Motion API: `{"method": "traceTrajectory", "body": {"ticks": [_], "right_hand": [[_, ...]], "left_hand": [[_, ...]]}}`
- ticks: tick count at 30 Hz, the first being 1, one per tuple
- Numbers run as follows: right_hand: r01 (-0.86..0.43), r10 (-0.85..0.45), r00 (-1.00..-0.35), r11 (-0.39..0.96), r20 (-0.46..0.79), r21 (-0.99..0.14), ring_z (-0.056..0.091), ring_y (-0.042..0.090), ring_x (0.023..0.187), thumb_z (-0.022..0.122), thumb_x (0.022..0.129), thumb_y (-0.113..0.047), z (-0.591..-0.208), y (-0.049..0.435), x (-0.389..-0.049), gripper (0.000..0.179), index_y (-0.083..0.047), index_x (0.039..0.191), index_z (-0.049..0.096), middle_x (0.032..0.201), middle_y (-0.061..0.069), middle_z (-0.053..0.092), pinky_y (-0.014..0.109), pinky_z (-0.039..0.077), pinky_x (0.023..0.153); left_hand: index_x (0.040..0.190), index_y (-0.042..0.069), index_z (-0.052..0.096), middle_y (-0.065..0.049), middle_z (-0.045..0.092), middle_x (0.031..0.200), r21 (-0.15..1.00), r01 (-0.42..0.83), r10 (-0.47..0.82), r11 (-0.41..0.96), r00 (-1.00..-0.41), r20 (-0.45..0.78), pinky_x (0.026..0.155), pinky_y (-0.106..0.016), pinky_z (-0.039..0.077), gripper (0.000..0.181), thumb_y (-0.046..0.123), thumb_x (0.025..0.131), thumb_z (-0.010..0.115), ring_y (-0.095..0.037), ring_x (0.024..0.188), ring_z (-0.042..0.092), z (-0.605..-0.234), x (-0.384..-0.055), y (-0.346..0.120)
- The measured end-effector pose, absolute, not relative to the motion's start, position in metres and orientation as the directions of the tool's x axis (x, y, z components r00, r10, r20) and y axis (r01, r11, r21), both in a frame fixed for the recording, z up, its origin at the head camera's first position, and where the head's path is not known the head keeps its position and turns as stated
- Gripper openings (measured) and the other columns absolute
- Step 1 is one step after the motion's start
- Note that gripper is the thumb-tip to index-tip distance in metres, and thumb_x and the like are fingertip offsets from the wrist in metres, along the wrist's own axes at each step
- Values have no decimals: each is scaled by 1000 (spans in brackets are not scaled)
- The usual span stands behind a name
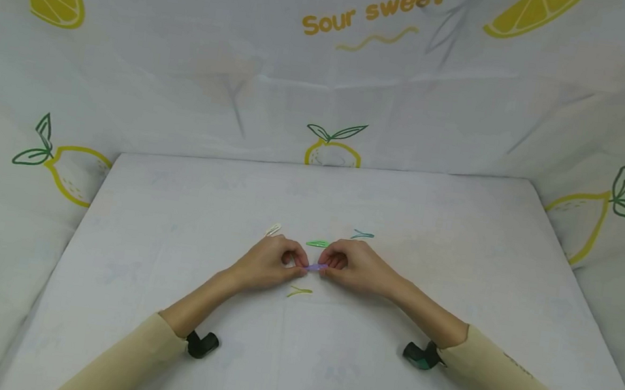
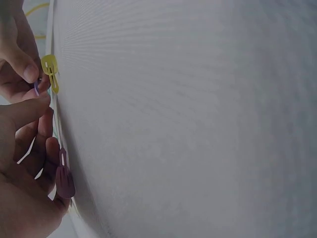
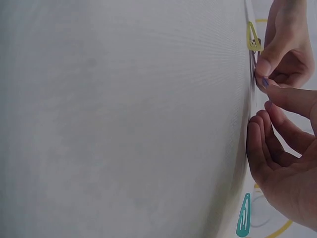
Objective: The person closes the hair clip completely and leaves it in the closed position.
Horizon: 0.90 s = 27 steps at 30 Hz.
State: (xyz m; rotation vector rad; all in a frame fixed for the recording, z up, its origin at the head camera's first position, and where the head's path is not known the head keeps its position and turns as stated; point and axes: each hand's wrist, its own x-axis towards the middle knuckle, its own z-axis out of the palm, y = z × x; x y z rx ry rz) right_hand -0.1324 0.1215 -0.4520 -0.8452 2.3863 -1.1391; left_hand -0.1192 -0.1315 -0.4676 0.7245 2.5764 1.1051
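L hand [image 1: 274, 261] & R hand [image 1: 361, 267] pinch purple clip [image 1: 317, 267] btwn them; green clip [image 1: 317, 244] just far, yellow clip [image 1: 299, 292] just near, teal clip [image 1: 364, 234] to far R.

Our left hand [image 1: 271, 261] and right hand [image 1: 361, 268] pinch a slim purple clip [image 1: 314, 267]. Around it we see a narrow green clip [image 1: 317, 244], a slender cream clip [image 1: 273, 229], a forked teal clip [image 1: 368, 234] and a forked yellow clip [image 1: 302, 292].
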Motion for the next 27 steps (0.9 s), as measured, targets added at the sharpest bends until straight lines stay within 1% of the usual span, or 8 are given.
{"method": "traceTrajectory", "body": {"ticks": [4, 10, 19, 27], "right_hand": [[-380, -658, -751, 494, -50, -782, 68, 4, 83, 81, 97, -12, -454, 121, -132, 11, -5, 104, 78, 93, 2, 77, 22, 59, 80], [-404, -656, -753, 517, -46, -754, 66, 3, 82, 83, 94, -10, -453, 119, -131, 11, -5, 103, 78, 91, 1, 76, 22, 58, 79], [-428, -649, -759, 550, -46, -717, 63, 4, 82, 83, 94, -10, -450, 117, -130, 12, -6, 103, 78, 92, 0, 74, 21, 56, 79], [-454, -650, -760, 563, -30, -691, 61, 5, 82, 83, 94, -11, -452, 116, -130, 10, -8, 102, 78, 91, -1, 72, 21, 54, 78]], "left_hand": [[97, 15, 81, 5, 75, 88, 718, 357, 537, 597, -843, -28, 79, -22, 46, 6, 14, 93, 85, -9, 83, 59, -468, -120, -131], [96, 17, 81, 6, 77, 88, 688, 381, 540, 617, -842, -18, 79, -22, 47, 6, 13, 93, 85, -6, 83, 60, -470, -120, -129], [96, 17, 81, 6, 78, 89, 685, 383, 547, 620, -837, -27, 77, -21, 48, 7, 12, 93, 84, -5, 81, 62, -469, -121, -128], [97, 16, 81, 6, 79, 89, 690, 372, 545, 621, -837, -39, 78, -21, 50, 6, 11, 94, 83, -2, 80, 63, -468, -122, -128]]}}
